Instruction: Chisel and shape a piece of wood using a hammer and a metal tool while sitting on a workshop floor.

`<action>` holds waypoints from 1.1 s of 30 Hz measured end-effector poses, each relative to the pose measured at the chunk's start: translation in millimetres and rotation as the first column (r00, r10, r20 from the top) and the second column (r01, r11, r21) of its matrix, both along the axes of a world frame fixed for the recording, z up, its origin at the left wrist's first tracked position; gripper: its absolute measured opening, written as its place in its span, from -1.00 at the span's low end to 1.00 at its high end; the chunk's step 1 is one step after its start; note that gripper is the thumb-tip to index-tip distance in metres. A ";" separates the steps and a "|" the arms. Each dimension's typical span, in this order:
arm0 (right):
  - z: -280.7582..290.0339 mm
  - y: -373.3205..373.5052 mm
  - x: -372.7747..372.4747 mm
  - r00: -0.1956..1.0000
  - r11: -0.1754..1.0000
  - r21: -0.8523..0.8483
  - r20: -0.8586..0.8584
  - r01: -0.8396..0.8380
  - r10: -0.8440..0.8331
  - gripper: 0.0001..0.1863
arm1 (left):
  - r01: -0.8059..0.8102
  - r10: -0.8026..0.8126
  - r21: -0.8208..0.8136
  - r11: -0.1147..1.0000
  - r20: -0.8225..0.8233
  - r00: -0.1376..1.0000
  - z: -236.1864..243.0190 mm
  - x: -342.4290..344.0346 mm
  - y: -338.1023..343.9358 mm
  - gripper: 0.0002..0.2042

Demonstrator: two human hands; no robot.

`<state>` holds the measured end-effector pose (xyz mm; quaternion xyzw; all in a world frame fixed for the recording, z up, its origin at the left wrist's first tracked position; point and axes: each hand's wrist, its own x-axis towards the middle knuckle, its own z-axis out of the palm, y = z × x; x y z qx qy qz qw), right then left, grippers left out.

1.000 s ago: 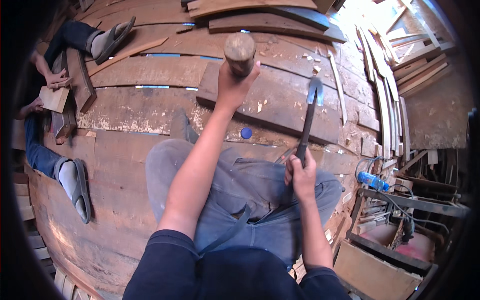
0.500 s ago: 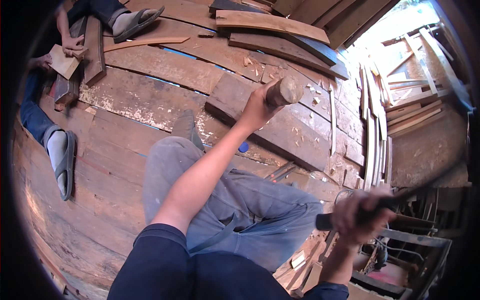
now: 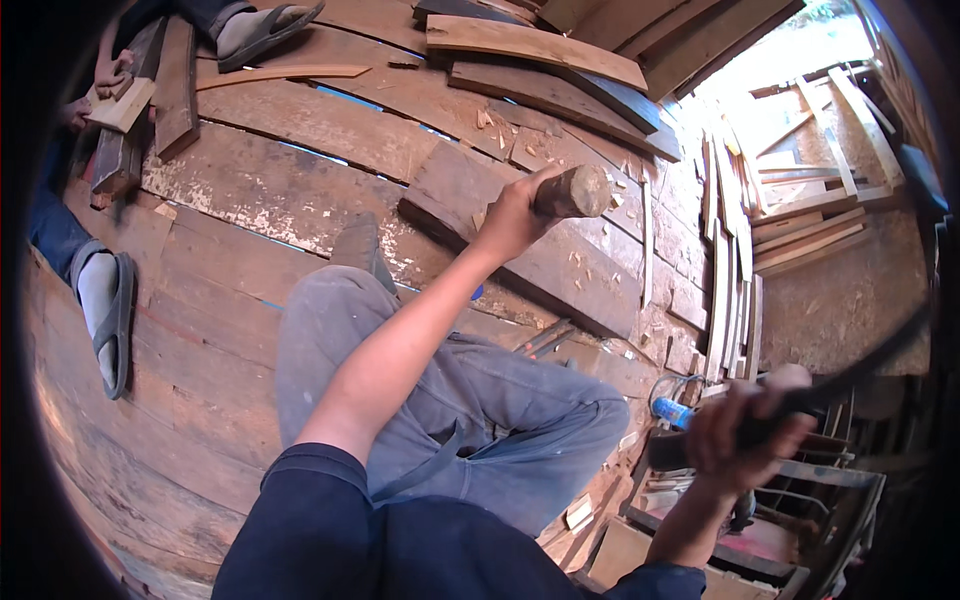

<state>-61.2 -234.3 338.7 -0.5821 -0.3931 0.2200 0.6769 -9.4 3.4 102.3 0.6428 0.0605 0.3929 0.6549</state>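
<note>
My left hand (image 3: 512, 222) is wrapped round a short, round piece of wood (image 3: 582, 191), one cut end of which faces up and to the right. It is over a thick brown plank (image 3: 585, 285) lying on the floor; whether the wood's lower end touches the plank is hidden by my hand. Out to the right, my right hand (image 3: 735, 438), blurred by motion, grips the dark handle of a long-bladed machete (image 3: 872, 352). The dark blade reaches up and right toward the picture's rim, well apart from the round wood.
Wood chips (image 3: 590, 270) are scattered on and beside the plank. Stacked boards (image 3: 535, 45) lie beyond it, with long strips (image 3: 722, 230) at right. A blue can (image 3: 672, 412) and a metal frame (image 3: 830, 475) are near my right hand. At upper left a co-worker's hands hold a pale board (image 3: 125, 105).
The view has shifted slightly. My right hand with the machete is slightly lower, and the blue can now shows beside it. My left hand keeps its grip. The co-worker's pale board is at another tilt.
</note>
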 end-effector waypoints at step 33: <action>-54.7 -25.9 7.6 0.997 0.914 -0.400 -0.007 0.063 -0.071 -0.61 | 0.001 0.000 0.045 0.999 -0.023 1.000 6.8 -7.8 -3.4 -0.50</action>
